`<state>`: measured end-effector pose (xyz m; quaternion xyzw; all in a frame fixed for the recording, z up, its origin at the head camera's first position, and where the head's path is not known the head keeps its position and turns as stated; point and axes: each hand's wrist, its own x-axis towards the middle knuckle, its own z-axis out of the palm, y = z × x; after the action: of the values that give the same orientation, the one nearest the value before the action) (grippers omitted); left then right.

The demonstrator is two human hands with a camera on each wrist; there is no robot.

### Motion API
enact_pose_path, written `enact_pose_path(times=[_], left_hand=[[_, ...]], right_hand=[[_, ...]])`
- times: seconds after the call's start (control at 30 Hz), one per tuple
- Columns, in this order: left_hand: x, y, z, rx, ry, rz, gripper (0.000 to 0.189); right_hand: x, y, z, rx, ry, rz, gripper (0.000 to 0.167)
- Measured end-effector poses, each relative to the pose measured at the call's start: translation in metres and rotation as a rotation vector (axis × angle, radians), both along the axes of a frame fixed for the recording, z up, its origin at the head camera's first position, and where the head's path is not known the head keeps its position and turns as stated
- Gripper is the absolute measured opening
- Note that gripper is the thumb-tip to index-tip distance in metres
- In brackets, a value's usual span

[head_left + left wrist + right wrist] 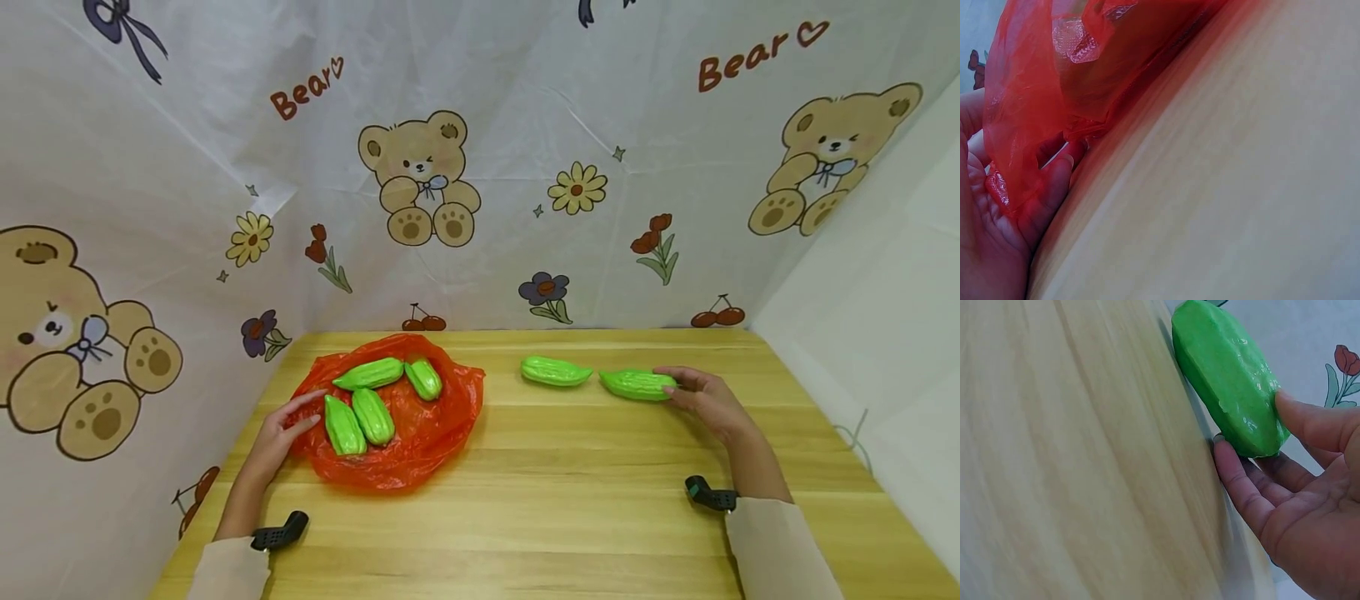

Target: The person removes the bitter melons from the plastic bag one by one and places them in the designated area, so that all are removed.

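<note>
Out to the right, my right hand (708, 402) holds a bright green bitter melon (637, 384) by its blunt end. In the right wrist view the thumb presses one side of this bitter melon (1232, 381) while fingers reach under it. Another bitter melon (556, 372) lies on the table just left of it. Several more, one being this upper bitter melon (369, 373), lie in an open red plastic bag (420, 433). My left hand (273, 437) holds the bag's left edge loosely; red film (1025, 94) drapes over its fingers and partly hides them.
The light wooden table (555, 500) meets a white cloth backdrop (502, 100) printed with bears and flowers. A white wall panel (877, 275) stands at the right. Each wrist wears a black camera mount, such as the left mount (281, 532).
</note>
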<state>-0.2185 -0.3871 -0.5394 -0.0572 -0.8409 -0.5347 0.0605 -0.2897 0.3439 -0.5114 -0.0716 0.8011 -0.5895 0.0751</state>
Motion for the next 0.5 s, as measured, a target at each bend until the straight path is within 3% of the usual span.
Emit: enact_pose_path(times=[0.5], left_hand=[[0.0002, 0.0022, 0.0033, 0.018, 0.001, -0.006, 0.046]], right_hand=[[0.0018, -0.0003, 0.0008, -0.023, -0.015, -0.016, 0.055]])
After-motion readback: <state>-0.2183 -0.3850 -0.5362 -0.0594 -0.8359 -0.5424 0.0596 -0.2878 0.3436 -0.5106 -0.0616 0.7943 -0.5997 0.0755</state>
